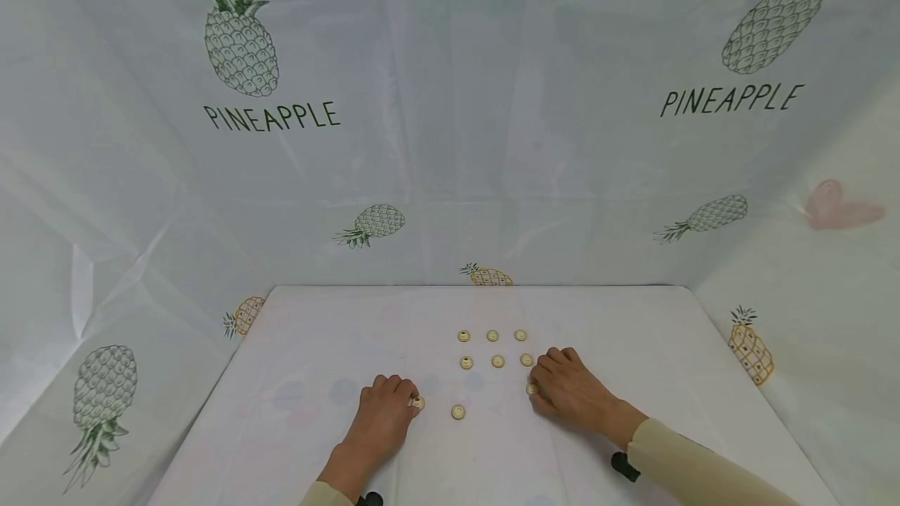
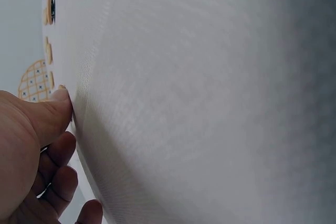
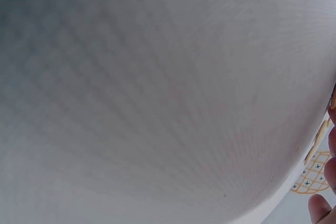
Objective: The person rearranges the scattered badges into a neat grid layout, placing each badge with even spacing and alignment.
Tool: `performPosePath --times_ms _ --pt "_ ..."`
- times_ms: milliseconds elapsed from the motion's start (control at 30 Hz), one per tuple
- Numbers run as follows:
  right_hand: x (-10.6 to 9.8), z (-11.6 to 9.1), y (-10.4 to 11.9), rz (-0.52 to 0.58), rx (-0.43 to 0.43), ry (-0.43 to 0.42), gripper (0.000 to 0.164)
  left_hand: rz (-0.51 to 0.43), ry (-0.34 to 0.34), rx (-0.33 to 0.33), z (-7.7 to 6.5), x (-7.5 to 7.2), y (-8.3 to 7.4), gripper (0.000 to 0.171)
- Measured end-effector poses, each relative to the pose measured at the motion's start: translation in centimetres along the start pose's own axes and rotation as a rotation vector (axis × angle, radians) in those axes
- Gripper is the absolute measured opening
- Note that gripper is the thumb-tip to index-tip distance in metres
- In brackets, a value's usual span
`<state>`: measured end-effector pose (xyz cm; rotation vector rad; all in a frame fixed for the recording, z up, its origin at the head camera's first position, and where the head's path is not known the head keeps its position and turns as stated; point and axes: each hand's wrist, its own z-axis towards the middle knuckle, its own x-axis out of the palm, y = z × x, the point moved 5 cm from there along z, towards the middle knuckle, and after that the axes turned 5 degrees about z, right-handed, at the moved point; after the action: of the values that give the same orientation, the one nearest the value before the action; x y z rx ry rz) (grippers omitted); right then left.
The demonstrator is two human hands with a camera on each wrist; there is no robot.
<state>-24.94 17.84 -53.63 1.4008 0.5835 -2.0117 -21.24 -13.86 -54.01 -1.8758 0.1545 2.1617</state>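
My left hand (image 1: 383, 416) is low on the white table, thumb and fingers curled, pinching a small round pale-yellow disc (image 1: 418, 403) with dark marks on its face. In the left wrist view the left thumb (image 2: 55, 116) and fingertips are down at the cloth, the disc mostly hidden behind them. To the right, my right hand (image 1: 573, 389) bends its fingers around another such disc (image 1: 532, 389), which peeks out at the fingertips. Between the hands a loose disc (image 1: 458, 411) lies flat. Only a few right fingertips (image 3: 331, 171) show in the right wrist view.
Beyond the hands, matching discs lie in two rows of three: a back row (image 1: 492, 336) and a nearer row (image 1: 498, 361). A white cloth covers the table (image 1: 337, 334). Pineapple-printed sheets (image 1: 450, 139) hang behind it and at both sides.
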Motion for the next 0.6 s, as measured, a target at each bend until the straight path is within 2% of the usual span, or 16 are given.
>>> performPosePath --times_ms 233,600 --pt "-0.06 0.05 0.05 -0.014 0.000 -0.007 0.016 -0.004 0.009 -0.008 0.04 0.03 0.02 0.021" --pt "-0.22 0.75 0.27 -0.060 0.000 -0.063 0.019 0.000 0.001 -0.005 0.00 -0.06 0.00 0.022"
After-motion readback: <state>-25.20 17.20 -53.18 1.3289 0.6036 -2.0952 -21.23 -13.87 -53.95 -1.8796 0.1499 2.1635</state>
